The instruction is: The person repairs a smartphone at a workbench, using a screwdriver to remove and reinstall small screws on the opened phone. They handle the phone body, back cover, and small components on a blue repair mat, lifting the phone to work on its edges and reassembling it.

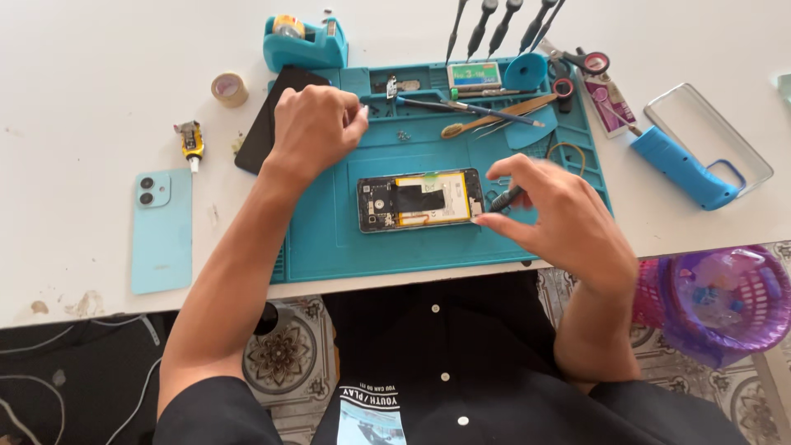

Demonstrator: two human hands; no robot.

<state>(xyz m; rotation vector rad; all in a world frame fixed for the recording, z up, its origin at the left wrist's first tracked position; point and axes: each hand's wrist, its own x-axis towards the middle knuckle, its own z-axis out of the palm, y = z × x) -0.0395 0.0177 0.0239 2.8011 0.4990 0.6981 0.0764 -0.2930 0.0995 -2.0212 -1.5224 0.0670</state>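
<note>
Opened phone [420, 200] lies flat on blue mat [329, 239], just left of right hand [560, 216] fingertips, pinched on screwdriver [505, 199]; left hand [317, 128] fingers pinched together beyond, contents unclear.

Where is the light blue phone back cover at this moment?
In the head view, the light blue back cover lies on the white table, left of the teal work mat and the left hand.

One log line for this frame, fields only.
right hand: holds screwdriver at opened phone | left hand: closed over small-parts tray | surface: blue repair mat
</note>
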